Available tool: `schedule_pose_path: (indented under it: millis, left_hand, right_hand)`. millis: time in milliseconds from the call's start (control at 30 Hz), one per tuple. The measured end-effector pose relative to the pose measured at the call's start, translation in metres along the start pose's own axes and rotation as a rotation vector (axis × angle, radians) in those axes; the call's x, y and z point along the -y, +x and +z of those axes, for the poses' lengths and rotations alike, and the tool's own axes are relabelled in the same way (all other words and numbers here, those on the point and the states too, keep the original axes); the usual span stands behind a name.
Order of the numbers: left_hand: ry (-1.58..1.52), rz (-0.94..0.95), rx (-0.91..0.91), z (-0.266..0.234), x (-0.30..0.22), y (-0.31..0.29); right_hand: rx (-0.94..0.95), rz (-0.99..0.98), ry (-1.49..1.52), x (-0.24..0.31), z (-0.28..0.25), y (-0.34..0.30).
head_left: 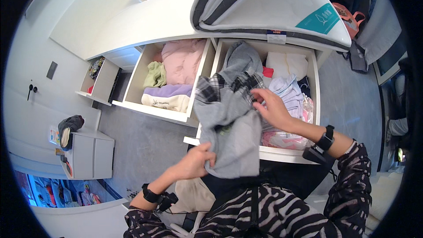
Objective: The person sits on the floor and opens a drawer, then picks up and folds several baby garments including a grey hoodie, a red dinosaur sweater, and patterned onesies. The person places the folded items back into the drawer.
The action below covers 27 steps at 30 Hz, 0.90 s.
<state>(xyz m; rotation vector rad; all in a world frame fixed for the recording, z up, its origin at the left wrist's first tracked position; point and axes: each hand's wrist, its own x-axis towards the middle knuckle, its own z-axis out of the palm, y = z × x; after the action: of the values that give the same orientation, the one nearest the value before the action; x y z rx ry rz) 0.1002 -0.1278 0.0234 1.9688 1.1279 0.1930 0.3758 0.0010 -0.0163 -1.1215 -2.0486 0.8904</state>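
Observation:
A grey hooded garment with black-and-white plaid parts [227, 105] lies draped over the left side and front edge of an open white drawer [316, 83]. Its hood reaches to the back of that drawer. My left hand [198, 161] grips the garment's lower left edge, fingers closed round the cloth. My right hand [274, 109] is at the plaid part on the garment's right side, with the thumb and fingers bent toward the cloth; whether they pinch it is not clear. Beside the garment in the drawer lie a striped pale lilac cloth [286, 90] and a folded white item [288, 64].
Left of it, another open drawer [154, 111] holds a pink puffy garment [181, 59], a green one [155, 76] and a purple-and-white one [169, 97]. A folded mattress [260, 9] overhangs the drawers. A small white cabinet [90, 154] stands at left.

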Motion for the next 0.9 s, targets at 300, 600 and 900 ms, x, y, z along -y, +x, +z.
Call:
schedule_pose_path:
  millis: [300, 600, 900]
  left_hand:
    - [0.106, -0.068, 0.351, -0.036, 0.001, -0.001]
    - [0.322, 0.229, -0.58, -0.041, -0.028, 0.065]
    - [-0.458, -0.117, -0.383, -0.046, 0.002, 0.059]
  right_hand:
    - [0.346, -0.371, -0.495, 0.0, -0.002, 0.013]
    - [0.248, -0.551, -0.416, 0.05, -0.034, -0.013]
    - [0.66, -0.022, -0.546, 0.037, -0.072, -0.026]
